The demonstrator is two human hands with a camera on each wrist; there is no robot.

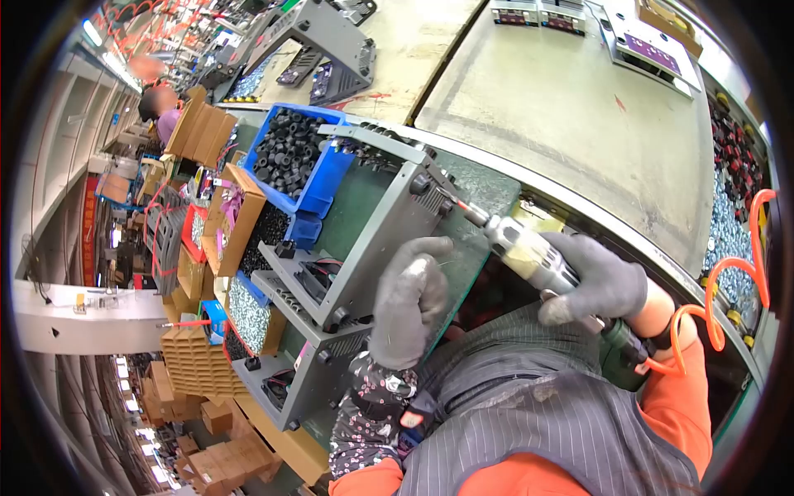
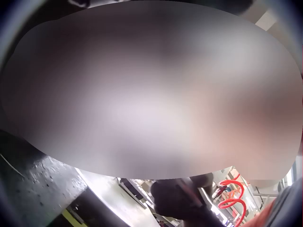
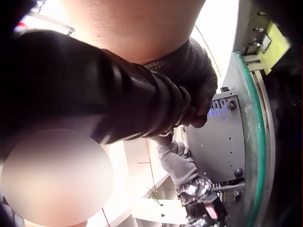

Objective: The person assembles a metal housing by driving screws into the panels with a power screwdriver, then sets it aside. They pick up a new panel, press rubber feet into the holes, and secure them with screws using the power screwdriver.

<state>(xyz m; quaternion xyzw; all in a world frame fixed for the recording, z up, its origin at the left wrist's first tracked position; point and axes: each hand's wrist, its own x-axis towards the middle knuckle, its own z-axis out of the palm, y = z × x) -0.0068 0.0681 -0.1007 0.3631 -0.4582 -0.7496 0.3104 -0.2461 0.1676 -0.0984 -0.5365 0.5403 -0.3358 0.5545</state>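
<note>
I am steadying a grey metal case [image 1: 376, 223] while driving a powered screwdriver [image 1: 529, 256] into it.

My left hand [image 1: 407, 302], gloved in grey, is lying on the case's near edge with its fingers curled over the rim, gripping it. My right hand [image 1: 597, 279], also gloved, is wrapping its fingers around the screwdriver's body, whose bit is touching the case's upper side panel. The case is sitting tilted on the green bench mat [image 1: 480, 194], just beside a blue bin [image 1: 327, 178] of black parts. An orange coiled hose [image 1: 736, 273] is trailing off to my right.
</note>
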